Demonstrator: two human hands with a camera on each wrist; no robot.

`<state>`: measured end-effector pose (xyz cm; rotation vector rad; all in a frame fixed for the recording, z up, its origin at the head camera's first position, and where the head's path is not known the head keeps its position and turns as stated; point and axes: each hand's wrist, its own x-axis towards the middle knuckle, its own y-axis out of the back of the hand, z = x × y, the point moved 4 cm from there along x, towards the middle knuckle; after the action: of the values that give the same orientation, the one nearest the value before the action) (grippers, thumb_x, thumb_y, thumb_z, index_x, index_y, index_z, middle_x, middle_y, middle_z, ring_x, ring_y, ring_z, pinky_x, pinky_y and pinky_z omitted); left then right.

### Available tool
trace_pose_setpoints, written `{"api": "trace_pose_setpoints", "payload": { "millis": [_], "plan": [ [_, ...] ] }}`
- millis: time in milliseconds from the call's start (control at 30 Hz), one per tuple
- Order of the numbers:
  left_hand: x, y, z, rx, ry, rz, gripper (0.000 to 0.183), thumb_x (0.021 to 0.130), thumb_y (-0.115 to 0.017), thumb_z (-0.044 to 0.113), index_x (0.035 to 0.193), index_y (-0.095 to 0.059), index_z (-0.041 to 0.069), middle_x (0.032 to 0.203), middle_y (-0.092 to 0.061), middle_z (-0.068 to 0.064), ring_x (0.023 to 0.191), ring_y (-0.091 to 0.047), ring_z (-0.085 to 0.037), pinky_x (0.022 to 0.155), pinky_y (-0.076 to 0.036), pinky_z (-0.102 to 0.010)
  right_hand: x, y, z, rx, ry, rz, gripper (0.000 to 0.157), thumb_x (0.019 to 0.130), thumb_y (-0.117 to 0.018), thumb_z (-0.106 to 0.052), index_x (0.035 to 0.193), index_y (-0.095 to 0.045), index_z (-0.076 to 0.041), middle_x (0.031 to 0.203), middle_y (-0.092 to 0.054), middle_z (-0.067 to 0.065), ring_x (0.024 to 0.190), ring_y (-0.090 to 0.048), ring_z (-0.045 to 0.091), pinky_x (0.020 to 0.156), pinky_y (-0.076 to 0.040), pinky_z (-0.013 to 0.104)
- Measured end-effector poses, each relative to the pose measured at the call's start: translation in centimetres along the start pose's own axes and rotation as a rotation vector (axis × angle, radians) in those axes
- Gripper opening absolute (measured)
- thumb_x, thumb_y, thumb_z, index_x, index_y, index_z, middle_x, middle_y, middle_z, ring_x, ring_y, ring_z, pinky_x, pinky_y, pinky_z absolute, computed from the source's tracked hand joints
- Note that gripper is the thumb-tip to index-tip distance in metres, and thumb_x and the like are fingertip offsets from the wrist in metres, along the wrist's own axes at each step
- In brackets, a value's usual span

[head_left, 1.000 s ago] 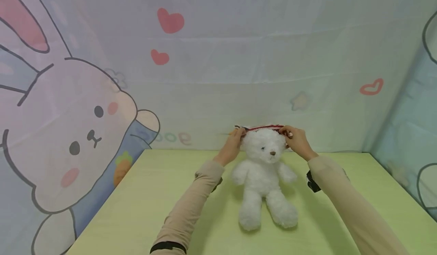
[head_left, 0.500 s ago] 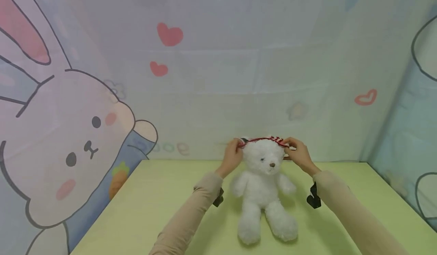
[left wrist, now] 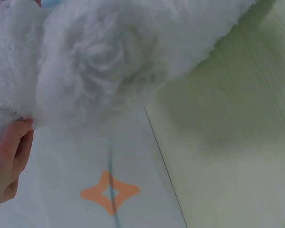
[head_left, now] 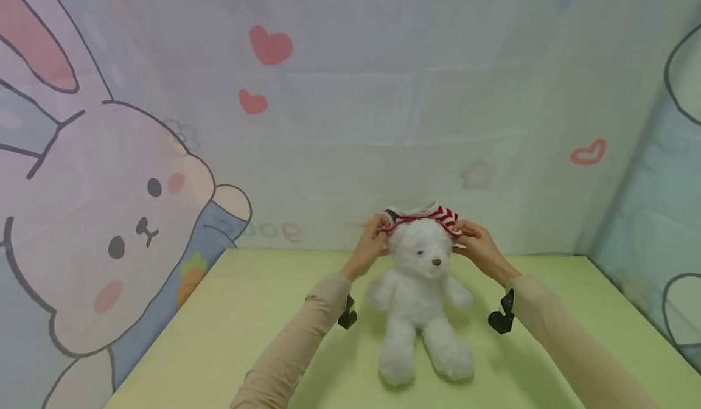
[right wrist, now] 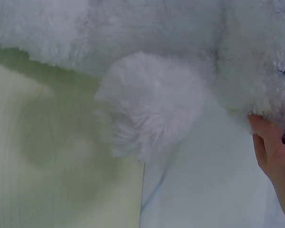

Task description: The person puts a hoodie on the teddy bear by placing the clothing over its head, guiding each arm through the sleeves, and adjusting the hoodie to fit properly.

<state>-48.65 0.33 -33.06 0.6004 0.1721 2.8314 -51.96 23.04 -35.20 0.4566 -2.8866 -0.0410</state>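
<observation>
A white plush teddy bear (head_left: 418,293) sits upright on the table, facing forward. Over the top of its head lies a red-and-white striped knit garment (head_left: 418,215) with a red edge and a dark patch at its left end. My left hand (head_left: 370,244) pinches its edge beside one side of the bear's head. At the other side, the right hand (head_left: 477,246) pinches the opposite edge. Both wrist views show the fingers against the fur, the left hand (left wrist: 12,159) at far left, the right hand (right wrist: 274,156) at far right. The garment's back is hidden.
The light green table (head_left: 219,318) ends just behind the bear, against a pale printed cloth backdrop (head_left: 339,165). A large cartoon rabbit is printed on the left side, with hearts higher up. Black wrist mounts (head_left: 501,314) hang beneath the sleeves.
The knit garment, first a narrow band across the head top, now shows more striped fabric above it, its edge spread between both hands. The hands stay beside the head; the head view has shifted slightly.
</observation>
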Motion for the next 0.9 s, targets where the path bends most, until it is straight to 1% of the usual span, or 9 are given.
{"api": "trace_pose_setpoints", "payload": {
  "millis": [133,233,333,400,500,667,733,800,900],
  "plan": [
    [0.7,0.3,-1.0,0.035,-0.055,0.055,0.008,0.087,-0.036,-0.003,0.091,-0.031,0.001,0.083,-0.032,-0.003,0.057,-0.036,-0.01,0.055,-0.044,-0.025,0.1,-0.2,-0.3,0.021,0.005,-0.019,0.019,0.093,-0.042,-0.004,0.082,-0.049,-0.019,0.09,-0.046,-0.004,0.081,-0.045,0.009,0.071,-0.048,0.024],
    [0.9,0.4,-1.0,0.214,-0.143,0.149,0.012,0.084,-0.045,-0.003,0.086,-0.033,0.0,0.079,-0.034,-0.004,0.056,-0.034,-0.009,0.052,-0.035,-0.019,0.1,-0.3,-0.4,0.02,0.018,-0.043,0.018,0.093,-0.042,-0.005,0.083,-0.049,-0.018,0.091,-0.045,-0.003,0.082,-0.045,0.009,0.071,-0.048,0.024],
    [1.0,0.4,-0.7,0.427,-0.226,0.257,0.015,0.08,-0.051,-0.002,0.081,-0.036,0.001,0.075,-0.036,-0.002,0.062,-0.037,-0.01,0.054,-0.032,-0.016,0.2,-0.4,-0.6,-0.001,0.049,-0.068,0.015,0.092,-0.043,-0.004,0.084,-0.045,-0.016,0.094,-0.041,0.0,0.082,-0.044,0.009,0.071,-0.048,0.023],
    [1.1,0.3,-0.5,0.509,-0.266,0.291,0.017,0.079,-0.053,-0.002,0.079,-0.036,0.001,0.073,-0.036,-0.002,0.065,-0.036,-0.011,0.055,-0.03,-0.016,0.2,-0.5,-0.8,-0.033,0.075,-0.069,0.014,0.091,-0.045,-0.003,0.084,-0.042,-0.015,0.093,-0.038,0.003,0.079,-0.043,0.009,0.068,-0.047,0.021],
    [1.1,-0.1,-0.2,0.577,-0.3,0.283,0.013,0.079,-0.052,-0.003,0.082,-0.041,0.001,0.071,-0.039,-0.005,0.063,-0.036,-0.012,0.055,-0.03,-0.017,0.1,-0.7,-1.0,-0.099,0.106,-0.038,0.017,0.088,-0.048,-0.002,0.08,-0.037,-0.012,0.088,-0.035,0.003,0.073,-0.043,0.007,0.062,-0.044,0.021],
    [0.8,-0.8,0.4,0.677,-0.314,0.232,0.018,0.084,-0.047,-0.005,0.1,-0.051,0.0,0.088,-0.052,-0.015,0.075,-0.049,-0.019,0.065,-0.044,-0.025,-0.4,-1.4,-1.3,-0.219,0.138,0.043,0.02,0.087,-0.048,-0.004,0.075,-0.032,-0.008,0.078,-0.033,0.003,0.065,-0.042,0.006,0.058,-0.04,0.024],
    [0.7,-1.0,0.7,0.737,-0.308,0.25,0.014,0.085,-0.048,-0.003,0.098,-0.051,0.001,0.094,-0.053,-0.017,0.083,-0.053,-0.023,0.069,-0.047,-0.028,-0.6,-1.6,-1.5,-0.303,0.165,0.075,0.019,0.087,-0.048,-0.006,0.075,-0.033,-0.006,0.076,-0.033,0.004,0.063,-0.042,0.008,0.057,-0.038,0.026],
    [0.4,-1.1,1.2,0.812,-0.296,0.29,0.004,0.088,-0.049,0.0,0.091,-0.048,0.003,0.09,-0.053,-0.015,0.079,-0.055,-0.025,0.063,-0.047,-0.03,-0.7,-1.7,-1.8,-0.428,0.23,0.127,0.018,0.086,-0.05,-0.008,0.074,-0.037,-0.004,0.076,-0.036,0.007,0.067,-0.044,0.011,0.062,-0.043,0.03],
    [0.3,-1.2,1.9,0.932,-0.269,0.353,0.009,0.089,-0.052,0.007,0.088,-0.044,0.005,0.079,-0.054,-0.012,0.064,-0.055,-0.023,0.051,-0.04,-0.027,-1.0,-1.9,-2.6,-0.626,0.363,0.228,0.015,0.084,-0.055,-0.009,0.074,-0.046,-0.002,0.082,-0.042,0.013,0.076,-0.051,0.023,0.069,-0.047,0.04]
  ]
}}
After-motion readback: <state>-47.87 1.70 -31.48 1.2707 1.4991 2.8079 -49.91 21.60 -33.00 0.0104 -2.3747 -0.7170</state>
